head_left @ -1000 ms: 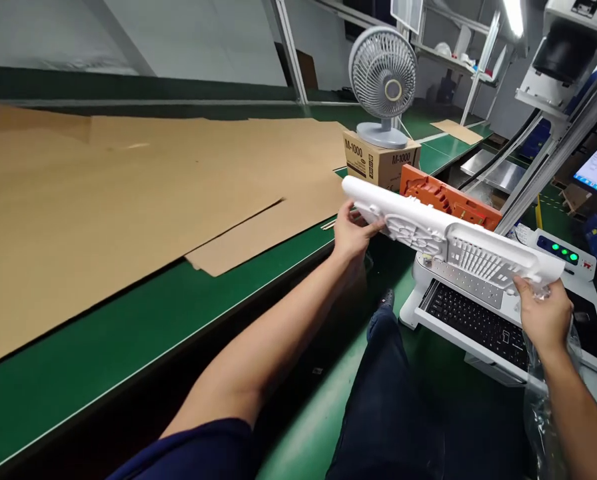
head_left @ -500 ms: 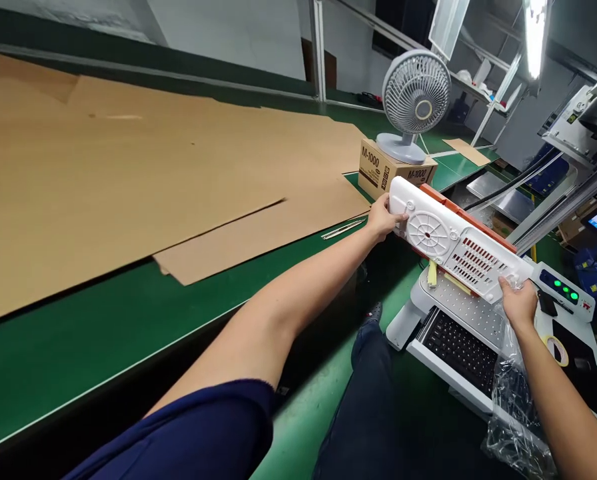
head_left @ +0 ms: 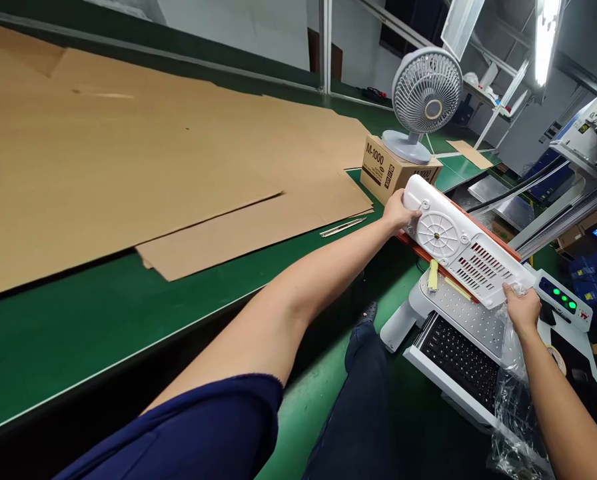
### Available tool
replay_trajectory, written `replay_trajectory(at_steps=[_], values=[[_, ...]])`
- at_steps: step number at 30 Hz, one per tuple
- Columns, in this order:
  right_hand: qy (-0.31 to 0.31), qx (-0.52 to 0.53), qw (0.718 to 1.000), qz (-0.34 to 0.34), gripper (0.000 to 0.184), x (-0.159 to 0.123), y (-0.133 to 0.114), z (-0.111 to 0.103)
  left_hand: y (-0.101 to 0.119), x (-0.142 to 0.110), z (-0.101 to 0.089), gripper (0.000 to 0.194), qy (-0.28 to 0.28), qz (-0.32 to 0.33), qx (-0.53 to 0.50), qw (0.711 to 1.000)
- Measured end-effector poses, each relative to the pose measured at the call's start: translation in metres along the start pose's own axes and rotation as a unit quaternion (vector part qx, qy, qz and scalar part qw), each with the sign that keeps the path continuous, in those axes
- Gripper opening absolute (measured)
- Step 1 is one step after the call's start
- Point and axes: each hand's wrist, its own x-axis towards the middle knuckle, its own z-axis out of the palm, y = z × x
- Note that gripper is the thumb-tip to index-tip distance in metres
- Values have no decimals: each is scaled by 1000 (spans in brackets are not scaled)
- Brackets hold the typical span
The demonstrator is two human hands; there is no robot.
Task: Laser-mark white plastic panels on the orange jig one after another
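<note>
A long white plastic panel (head_left: pixel 461 243) with a round grille and rows of slots lies tilted on an orange fixture (head_left: pixel 412 244) that shows under its edges. My left hand (head_left: pixel 397 212) grips the panel's left end. My right hand (head_left: pixel 522 309) grips its right end, with clear plastic wrap (head_left: pixel 513 400) hanging below that hand. Under the panel sits a white perforated machine table (head_left: pixel 466 313) with a black keyboard (head_left: pixel 461 362) in its tray.
A green conveyor belt (head_left: pixel 128 320) carries large cardboard sheets (head_left: pixel 128 153) and a thin metal tool (head_left: pixel 342 227). A grey fan (head_left: pixel 423 100) stands on a cardboard box (head_left: pixel 386 170). A control box with green lights (head_left: pixel 561 300) is at the right.
Both hands have swung the white panel away from me and tilted it flat against the orange fixture, so its grille side faces up. The view shifted left and down.
</note>
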Motion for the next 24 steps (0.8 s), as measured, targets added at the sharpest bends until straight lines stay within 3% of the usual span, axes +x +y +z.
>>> replay_trajectory(at_steps=[8,18,24], values=[[4,-4,1000,-20,68,1,7,1,7,1,-2,79,-13,-23,35,999],[13,-7,1000,-18,78,-5,5,4,-2,5,-15,69,-21,29,60,998],[39,-16,998,-36,70,8,7,4,0,-1,-21,77,-14,15,83,996]])
